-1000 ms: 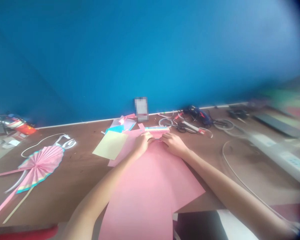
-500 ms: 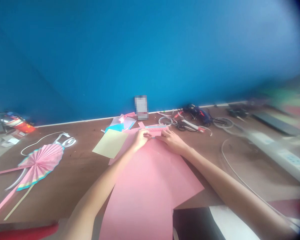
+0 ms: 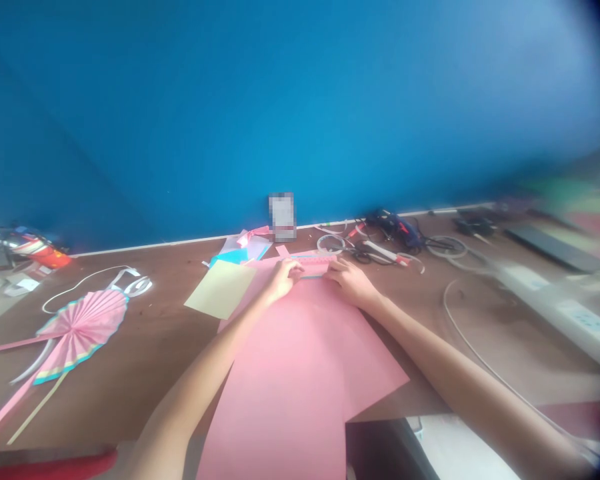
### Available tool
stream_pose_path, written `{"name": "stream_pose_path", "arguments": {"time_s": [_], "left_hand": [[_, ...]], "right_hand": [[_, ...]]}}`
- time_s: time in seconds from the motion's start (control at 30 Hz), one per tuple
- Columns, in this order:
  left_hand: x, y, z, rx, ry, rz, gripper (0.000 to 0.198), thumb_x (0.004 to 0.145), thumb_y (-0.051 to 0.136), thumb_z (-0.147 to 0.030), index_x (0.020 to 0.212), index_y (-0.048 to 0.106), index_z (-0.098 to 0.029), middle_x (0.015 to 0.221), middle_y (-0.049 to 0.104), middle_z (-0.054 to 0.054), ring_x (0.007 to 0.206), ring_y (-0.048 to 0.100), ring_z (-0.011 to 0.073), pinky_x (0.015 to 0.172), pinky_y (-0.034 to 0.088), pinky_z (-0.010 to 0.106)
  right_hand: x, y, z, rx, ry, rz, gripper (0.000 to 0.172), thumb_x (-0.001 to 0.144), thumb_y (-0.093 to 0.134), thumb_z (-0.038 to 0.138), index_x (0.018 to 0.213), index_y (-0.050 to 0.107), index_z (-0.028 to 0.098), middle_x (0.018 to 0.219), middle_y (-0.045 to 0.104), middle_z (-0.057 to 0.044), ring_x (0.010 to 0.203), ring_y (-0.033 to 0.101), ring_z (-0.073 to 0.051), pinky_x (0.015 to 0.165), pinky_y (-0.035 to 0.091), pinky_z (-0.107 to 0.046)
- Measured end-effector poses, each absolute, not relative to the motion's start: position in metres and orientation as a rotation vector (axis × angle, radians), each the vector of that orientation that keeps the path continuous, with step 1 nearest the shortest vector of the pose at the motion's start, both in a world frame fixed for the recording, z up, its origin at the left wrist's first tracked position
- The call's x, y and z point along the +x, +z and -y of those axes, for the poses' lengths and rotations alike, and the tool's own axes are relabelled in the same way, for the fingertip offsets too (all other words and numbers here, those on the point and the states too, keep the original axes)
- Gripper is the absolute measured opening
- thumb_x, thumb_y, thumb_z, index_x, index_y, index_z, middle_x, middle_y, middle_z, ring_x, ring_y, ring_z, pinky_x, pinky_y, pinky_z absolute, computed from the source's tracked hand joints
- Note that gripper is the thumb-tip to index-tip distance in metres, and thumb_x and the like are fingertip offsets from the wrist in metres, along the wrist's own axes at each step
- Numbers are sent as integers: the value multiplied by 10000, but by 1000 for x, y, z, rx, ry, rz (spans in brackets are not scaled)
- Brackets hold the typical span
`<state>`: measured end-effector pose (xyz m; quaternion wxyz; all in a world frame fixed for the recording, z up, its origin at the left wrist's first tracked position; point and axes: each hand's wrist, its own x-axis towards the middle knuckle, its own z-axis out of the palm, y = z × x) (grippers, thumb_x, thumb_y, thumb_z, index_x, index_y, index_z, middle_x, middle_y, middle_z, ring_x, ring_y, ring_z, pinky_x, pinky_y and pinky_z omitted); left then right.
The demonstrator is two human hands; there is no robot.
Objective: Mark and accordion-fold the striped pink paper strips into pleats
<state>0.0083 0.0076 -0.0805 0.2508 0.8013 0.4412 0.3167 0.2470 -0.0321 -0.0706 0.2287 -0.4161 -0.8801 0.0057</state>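
Note:
A long pink paper sheet [image 3: 295, 373] runs from the middle of the table over its near edge. At its far end is a narrow folded edge with a blue stripe [image 3: 313, 276]. My left hand [image 3: 284, 279] pinches the left part of this edge, fingers closed. On the right part, my right hand [image 3: 347, 280] is closed with curled fingers on the same edge. A pink ruler [image 3: 317, 260] lies just beyond my fingers. My fingertips are partly hidden by the hands themselves.
A yellow paper sheet [image 3: 221, 288] and a blue paper piece [image 3: 233, 257] lie left of my hands. A pink pleated paper fan [image 3: 85, 327] rests farther left. Cables, a power strip [image 3: 587, 327] and a blue wall [image 3: 280, 120] surround the right and back.
My right hand has shifted slightly right, away from my left hand. More of the blue-striped folded edge shows between them. My left hand stays nearly in place.

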Motion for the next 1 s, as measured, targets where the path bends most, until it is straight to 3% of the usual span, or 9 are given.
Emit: {"name": "stream_pose_path", "arguments": {"time_s": [0.17, 0.5, 0.83, 1.0], "left_hand": [[7, -72, -6, 2336, 791, -1260, 193, 753, 658, -110, 897, 729, -217, 998, 700, 51, 1012, 606, 222, 969, 444, 397], [-1, -84, -16, 2198, 823, -1167, 255, 742, 589, -46, 856, 764, -193, 962, 684, 75, 945, 649, 179, 856, 555, 308], [-1, -88, -18, 2148, 847, -1142, 247, 765, 572, -51, 854, 766, -177, 977, 666, 96, 947, 656, 187, 869, 566, 339], [-1, -89, -19, 2171, 846, -1142, 360, 732, 490, 37, 839, 761, -176, 967, 664, 73, 908, 656, 164, 874, 556, 326]], "right_hand": [[250, -75, 26, -1096, 60, 2381, 443, 705, 466, 14, 998, 729, 217, 1015, 632, -89, 985, 501, -236, 872, 423, -341], [258, -83, 19, -1072, 99, 2309, 370, 689, 453, 13, 870, 716, 199, 957, 650, -89, 983, 537, -230, 882, 452, -340], [262, -82, 18, -1119, 83, 2259, 269, 684, 435, 14, 711, 645, 180, 835, 619, -82, 873, 531, -211, 777, 437, -304], [261, -77, 22, -1147, 30, 2238, 226, 722, 434, 27, 687, 592, 185, 815, 593, -76, 860, 508, -205, 732, 410, -288]]}}
